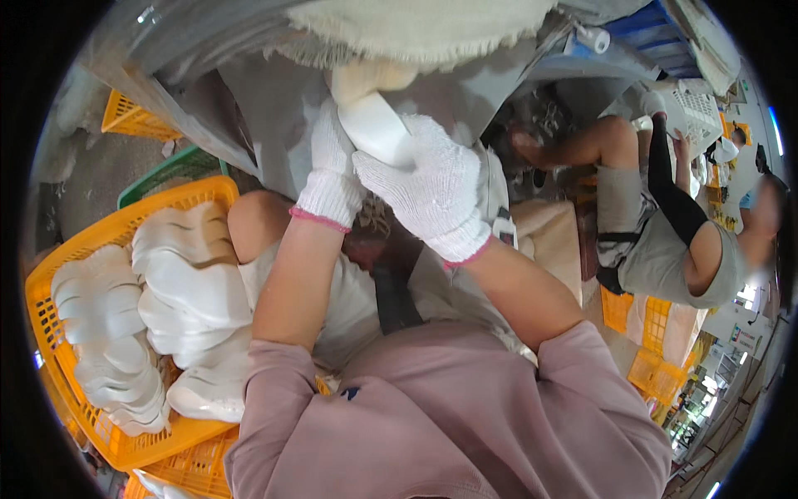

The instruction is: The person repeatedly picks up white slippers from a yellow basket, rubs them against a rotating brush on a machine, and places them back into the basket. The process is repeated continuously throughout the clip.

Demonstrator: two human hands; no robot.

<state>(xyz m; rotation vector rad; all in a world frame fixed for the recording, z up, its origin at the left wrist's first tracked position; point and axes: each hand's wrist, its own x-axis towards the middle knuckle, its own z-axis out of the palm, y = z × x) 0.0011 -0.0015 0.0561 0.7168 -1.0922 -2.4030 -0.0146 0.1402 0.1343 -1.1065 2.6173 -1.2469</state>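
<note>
Both my hands wear white knitted gloves with pink cuff edges. They hold a smooth, curved white piece (376, 126) in front of me. My left hand (331, 158) grips its left side, with the fingertips partly hidden. My right hand (428, 185) is closed around its near right end, thumb along the near edge. The piece's far end sits just under a large, pale cloth wheel (416, 32) with a frayed rim; I cannot tell whether they touch. Stacks of similar white pieces (187, 274) lie at my left.
An orange plastic basket (125, 453) holds the stacks, with a green crate (179, 170) behind it. Grey sheeting (274, 108) surrounds the wheel. To the right, a co-worker (665, 224) sits near orange crates (657, 324). A tan sheet (549, 249) lies beside my right forearm.
</note>
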